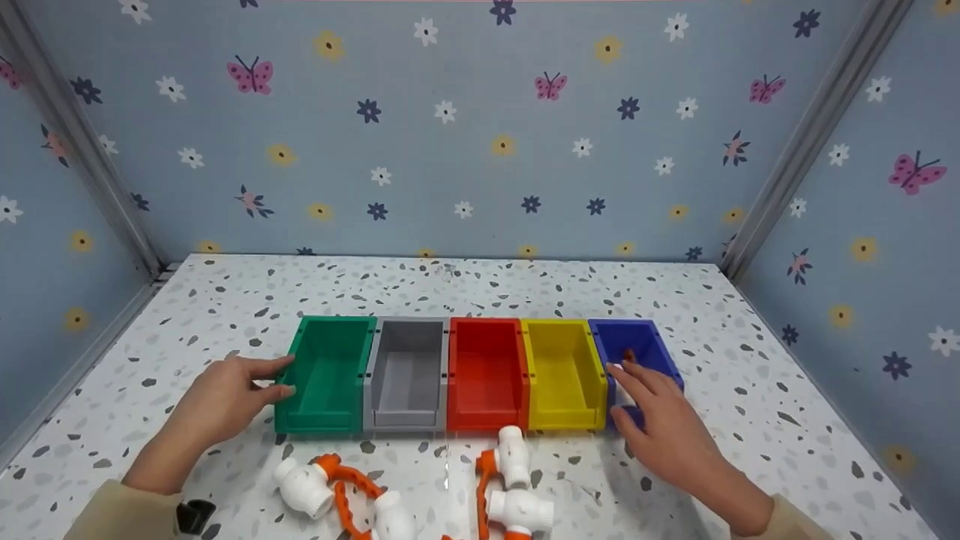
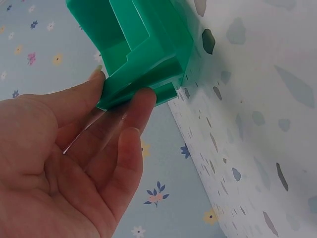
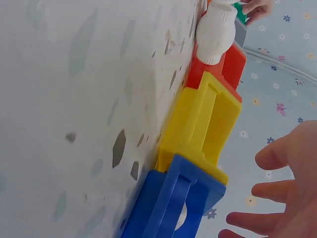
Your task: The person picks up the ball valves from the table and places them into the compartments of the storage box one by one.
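With the red bin as the landmark, the left hand pinches the outer edge of the green bin, which sits left of it past the gray bin. Right of the red bin, past the yellow bin, the right hand is released, fingers apart over the blue bin, in which a white piece lies. White fittings with orange straps lie on the speckled table in front of the red bin and to its front left.
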Motion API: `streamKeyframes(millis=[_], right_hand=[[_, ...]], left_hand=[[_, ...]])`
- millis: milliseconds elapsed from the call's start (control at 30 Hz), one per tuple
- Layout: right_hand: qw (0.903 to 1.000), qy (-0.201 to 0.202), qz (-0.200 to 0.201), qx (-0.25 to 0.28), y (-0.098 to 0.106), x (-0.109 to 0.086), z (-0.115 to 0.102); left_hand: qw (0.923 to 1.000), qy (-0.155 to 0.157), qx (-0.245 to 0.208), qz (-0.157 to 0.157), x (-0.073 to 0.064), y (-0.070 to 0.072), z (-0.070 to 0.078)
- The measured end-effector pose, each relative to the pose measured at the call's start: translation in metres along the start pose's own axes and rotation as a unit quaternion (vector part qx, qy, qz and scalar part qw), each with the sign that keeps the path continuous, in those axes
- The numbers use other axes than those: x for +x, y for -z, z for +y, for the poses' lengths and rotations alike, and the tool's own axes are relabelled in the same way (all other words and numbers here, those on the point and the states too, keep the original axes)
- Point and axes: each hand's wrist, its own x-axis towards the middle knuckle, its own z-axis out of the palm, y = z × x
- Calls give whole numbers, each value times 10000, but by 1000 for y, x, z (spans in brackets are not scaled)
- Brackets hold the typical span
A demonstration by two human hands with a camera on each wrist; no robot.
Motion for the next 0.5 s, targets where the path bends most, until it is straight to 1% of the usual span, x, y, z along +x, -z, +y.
streamKeyframes(millis=[167, 267, 500], right_hand=[[9994, 102, 72, 332, -3, -4, -9], [9984, 236, 119, 494, -5, -5, -16], [9963, 456, 98, 716, -10, -10, -33]], left_hand=[[10000, 30, -1, -20, 0, 0, 0], [10000, 37, 0, -15, 0, 0, 0], [10000, 3, -26, -7, 0, -1, -1]])
